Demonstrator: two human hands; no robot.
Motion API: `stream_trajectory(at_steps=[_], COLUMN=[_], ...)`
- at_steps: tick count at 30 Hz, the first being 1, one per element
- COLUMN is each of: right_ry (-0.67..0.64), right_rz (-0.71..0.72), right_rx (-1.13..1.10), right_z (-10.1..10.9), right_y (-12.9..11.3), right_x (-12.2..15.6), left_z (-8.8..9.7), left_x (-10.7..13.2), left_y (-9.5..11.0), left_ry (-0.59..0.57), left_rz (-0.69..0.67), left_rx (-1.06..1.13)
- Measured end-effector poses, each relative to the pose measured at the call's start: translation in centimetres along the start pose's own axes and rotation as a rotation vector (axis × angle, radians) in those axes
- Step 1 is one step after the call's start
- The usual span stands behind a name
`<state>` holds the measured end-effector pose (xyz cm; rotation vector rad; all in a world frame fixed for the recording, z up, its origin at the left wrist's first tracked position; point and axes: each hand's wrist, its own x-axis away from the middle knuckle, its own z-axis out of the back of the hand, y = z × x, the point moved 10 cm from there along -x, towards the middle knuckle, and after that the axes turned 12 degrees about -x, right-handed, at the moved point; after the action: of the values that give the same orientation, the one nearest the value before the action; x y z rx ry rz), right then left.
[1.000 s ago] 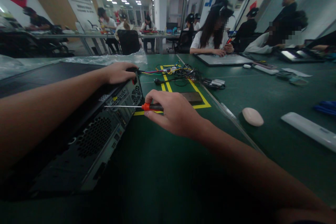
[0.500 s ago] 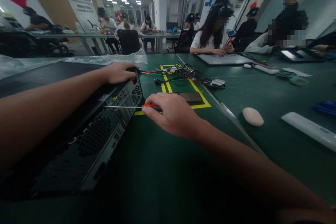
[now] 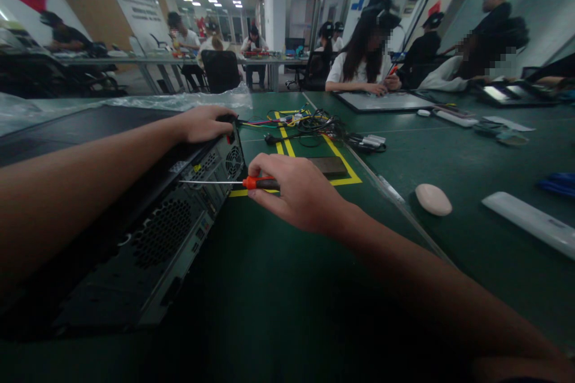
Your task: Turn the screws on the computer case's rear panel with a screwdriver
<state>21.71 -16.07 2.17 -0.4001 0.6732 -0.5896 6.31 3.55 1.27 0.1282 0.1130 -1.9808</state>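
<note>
A black computer case (image 3: 103, 122) lies at the left, its rear panel with vents and ports facing right. My left hand (image 3: 207, 124) is on the case's far upper corner, fingers bent over the edge and thumb along its side. In my right hand (image 3: 294, 188) is a screwdriver (image 3: 252, 182) with an orange and black handle, held between thumb and fingers. Its long thin shaft runs left, level, and the tip meets the rear panel near its upper edge. The screw, if one is there, is too small to make out.
Bundled cables (image 3: 314, 122) and a dark flat block (image 3: 331, 166) lie beyond my right hand, near yellow tape. A beige oval object (image 3: 432, 199) and a white bar (image 3: 530, 224) lie to the right. People sit across the green table (image 3: 287, 287); clear plastic wrap is behind the case.
My right thumb has slid down and the fingers have loosened around the handle, so more of its orange part shows. The tip and my left hand have stayed in place.
</note>
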Motion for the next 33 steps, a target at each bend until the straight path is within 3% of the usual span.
stream_trajectory(at_steps=[33], right_ry=[-0.004], right_rz=[-0.006], right_rx=[0.018], right_z=[0.18], right_y=[0.11], right_x=[-0.1], left_z=[-0.15], left_x=[-0.09], left_y=[-0.31], left_ry=[0.009], left_rz=[0.003], left_rx=[0.0])
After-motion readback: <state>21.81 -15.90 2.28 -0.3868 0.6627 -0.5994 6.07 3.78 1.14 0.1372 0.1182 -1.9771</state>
